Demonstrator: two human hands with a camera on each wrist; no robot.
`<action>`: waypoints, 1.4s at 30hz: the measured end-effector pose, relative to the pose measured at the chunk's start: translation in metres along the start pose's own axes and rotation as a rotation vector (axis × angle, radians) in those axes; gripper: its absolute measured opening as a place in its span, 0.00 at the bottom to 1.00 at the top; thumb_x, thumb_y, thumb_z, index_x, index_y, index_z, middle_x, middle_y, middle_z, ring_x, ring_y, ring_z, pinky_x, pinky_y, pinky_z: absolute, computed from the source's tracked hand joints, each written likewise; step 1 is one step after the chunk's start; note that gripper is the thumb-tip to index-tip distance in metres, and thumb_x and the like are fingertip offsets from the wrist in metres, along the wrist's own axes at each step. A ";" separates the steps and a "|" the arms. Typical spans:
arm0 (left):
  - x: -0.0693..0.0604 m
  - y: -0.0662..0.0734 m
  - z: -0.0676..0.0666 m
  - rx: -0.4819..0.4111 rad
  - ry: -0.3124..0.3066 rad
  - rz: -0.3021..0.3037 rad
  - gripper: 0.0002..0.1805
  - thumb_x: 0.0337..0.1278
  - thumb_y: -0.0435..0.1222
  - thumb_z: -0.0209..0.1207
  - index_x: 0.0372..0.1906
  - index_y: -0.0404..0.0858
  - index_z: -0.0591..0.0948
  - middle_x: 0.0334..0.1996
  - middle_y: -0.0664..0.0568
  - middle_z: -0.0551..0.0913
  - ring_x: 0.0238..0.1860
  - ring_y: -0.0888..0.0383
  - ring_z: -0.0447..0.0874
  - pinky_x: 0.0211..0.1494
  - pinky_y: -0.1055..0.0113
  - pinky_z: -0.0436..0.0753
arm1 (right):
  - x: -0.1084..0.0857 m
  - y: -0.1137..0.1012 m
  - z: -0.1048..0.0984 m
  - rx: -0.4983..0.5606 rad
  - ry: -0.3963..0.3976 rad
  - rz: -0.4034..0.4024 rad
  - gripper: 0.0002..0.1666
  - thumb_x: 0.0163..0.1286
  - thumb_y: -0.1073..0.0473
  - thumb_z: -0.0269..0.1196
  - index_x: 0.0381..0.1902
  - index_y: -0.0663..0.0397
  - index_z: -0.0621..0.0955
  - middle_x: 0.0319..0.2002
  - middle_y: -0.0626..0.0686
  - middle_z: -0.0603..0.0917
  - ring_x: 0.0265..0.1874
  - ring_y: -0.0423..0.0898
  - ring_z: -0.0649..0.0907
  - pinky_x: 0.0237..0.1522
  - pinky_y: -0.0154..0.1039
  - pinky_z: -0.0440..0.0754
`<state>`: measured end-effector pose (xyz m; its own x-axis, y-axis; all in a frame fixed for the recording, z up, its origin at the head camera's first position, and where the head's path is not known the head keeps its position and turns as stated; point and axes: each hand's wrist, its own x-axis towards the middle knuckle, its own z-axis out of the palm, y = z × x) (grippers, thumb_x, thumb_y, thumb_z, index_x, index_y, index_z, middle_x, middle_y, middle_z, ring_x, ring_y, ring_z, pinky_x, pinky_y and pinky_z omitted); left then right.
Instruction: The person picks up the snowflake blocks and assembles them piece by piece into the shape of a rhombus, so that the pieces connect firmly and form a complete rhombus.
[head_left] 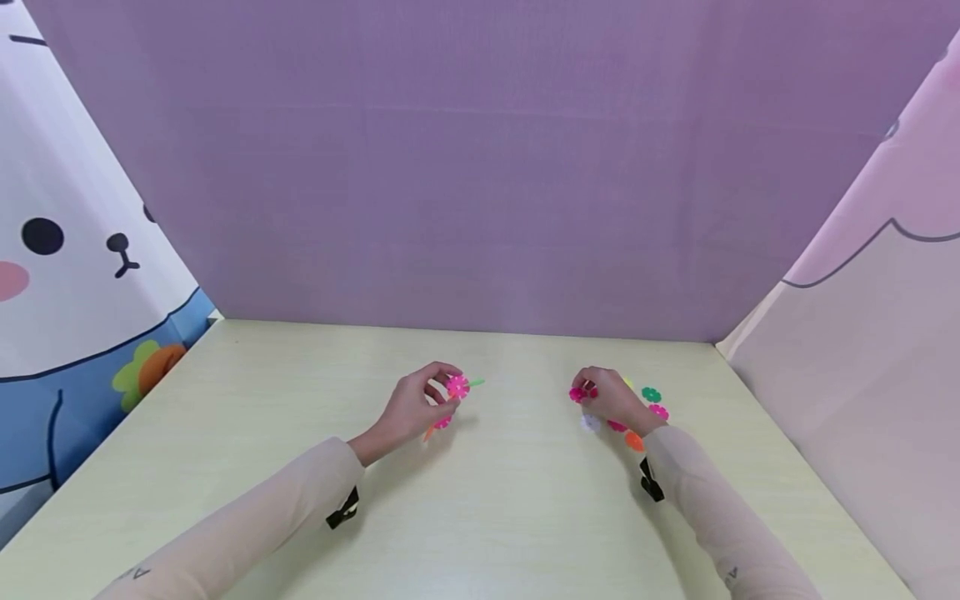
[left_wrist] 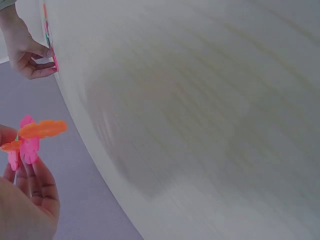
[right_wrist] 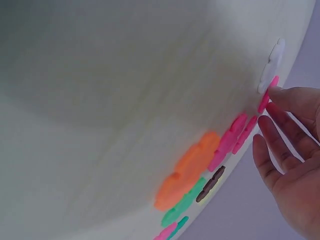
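Observation:
My left hand point(head_left: 414, 406) holds a joined cluster of plastic flower-shaped pieces above the table; a pink piece point(head_left: 457, 386), a green one and orange ones show. In the left wrist view, an orange piece point(left_wrist: 46, 129) sticks out sideways from the pink ones between thumb and fingers. My right hand point(head_left: 613, 398) pinches a deep pink piece point(head_left: 576, 394) at the tabletop, left of the loose pieces. In the right wrist view, thumb and forefinger touch that pink piece point(right_wrist: 269, 94), beside a white piece point(right_wrist: 272, 65); the other fingers are loosely bent.
Loose flower pieces lie around my right hand: orange point(head_left: 634, 441), green point(head_left: 651, 393), pink point(head_left: 658, 412) and white point(head_left: 590, 422) among them. The pale table point(head_left: 495, 517) ends at a purple backdrop point(head_left: 465, 167), with printed cloths on both sides.

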<state>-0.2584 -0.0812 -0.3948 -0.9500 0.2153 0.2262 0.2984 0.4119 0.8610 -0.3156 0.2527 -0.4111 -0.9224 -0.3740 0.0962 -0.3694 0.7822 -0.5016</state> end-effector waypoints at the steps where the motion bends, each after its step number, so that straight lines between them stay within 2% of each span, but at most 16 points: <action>1: 0.000 0.000 0.000 0.001 -0.001 -0.002 0.21 0.44 0.28 0.65 0.47 0.45 0.76 0.37 0.51 0.78 0.28 0.58 0.77 0.25 0.71 0.79 | 0.000 0.000 0.000 0.002 -0.001 -0.004 0.11 0.54 0.73 0.62 0.37 0.62 0.78 0.33 0.55 0.81 0.32 0.46 0.78 0.37 0.38 0.81; 12: 0.000 0.000 -0.001 -0.004 0.000 0.019 0.21 0.45 0.30 0.65 0.47 0.44 0.76 0.37 0.51 0.78 0.28 0.59 0.77 0.25 0.71 0.78 | 0.004 0.003 -0.001 -0.024 -0.007 -0.051 0.12 0.53 0.74 0.62 0.37 0.64 0.78 0.33 0.57 0.81 0.33 0.48 0.79 0.38 0.39 0.82; 18: 0.001 -0.002 0.000 -0.004 0.007 0.027 0.20 0.44 0.29 0.65 0.47 0.43 0.76 0.36 0.50 0.78 0.28 0.59 0.77 0.25 0.71 0.78 | 0.007 0.003 -0.002 -0.076 0.041 -0.061 0.14 0.49 0.74 0.65 0.36 0.64 0.79 0.33 0.55 0.76 0.34 0.48 0.78 0.37 0.39 0.81; 23: 0.001 -0.003 0.000 -0.009 0.012 0.030 0.21 0.44 0.29 0.65 0.47 0.43 0.76 0.37 0.49 0.78 0.28 0.59 0.78 0.25 0.71 0.78 | 0.006 0.001 -0.005 -0.081 0.073 -0.068 0.11 0.49 0.75 0.65 0.33 0.63 0.81 0.31 0.55 0.77 0.32 0.48 0.78 0.37 0.41 0.80; 30: 0.001 -0.001 0.000 -0.017 0.022 0.030 0.21 0.43 0.28 0.66 0.46 0.41 0.75 0.38 0.48 0.78 0.28 0.59 0.77 0.24 0.71 0.78 | 0.005 0.000 -0.011 -0.031 0.052 -0.047 0.08 0.55 0.75 0.61 0.31 0.60 0.81 0.29 0.54 0.82 0.31 0.46 0.78 0.37 0.39 0.79; 37: 0.001 -0.001 0.000 -0.020 0.038 0.030 0.20 0.42 0.27 0.66 0.45 0.40 0.75 0.37 0.48 0.78 0.28 0.59 0.77 0.24 0.71 0.78 | 0.005 -0.009 -0.017 0.074 0.103 -0.063 0.11 0.54 0.77 0.57 0.34 0.63 0.81 0.31 0.57 0.82 0.31 0.48 0.79 0.32 0.34 0.79; 42: 0.002 0.000 -0.001 -0.018 0.051 0.010 0.20 0.42 0.27 0.66 0.44 0.41 0.75 0.37 0.49 0.78 0.28 0.59 0.77 0.24 0.71 0.78 | 0.007 -0.018 -0.019 0.155 0.129 -0.056 0.10 0.57 0.73 0.59 0.37 0.62 0.80 0.34 0.57 0.83 0.33 0.49 0.81 0.33 0.34 0.81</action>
<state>-0.2601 -0.0817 -0.3937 -0.9504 0.1739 0.2578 0.3070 0.3935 0.8665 -0.3178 0.2453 -0.3856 -0.9112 -0.3403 0.2323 -0.4084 0.6718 -0.6179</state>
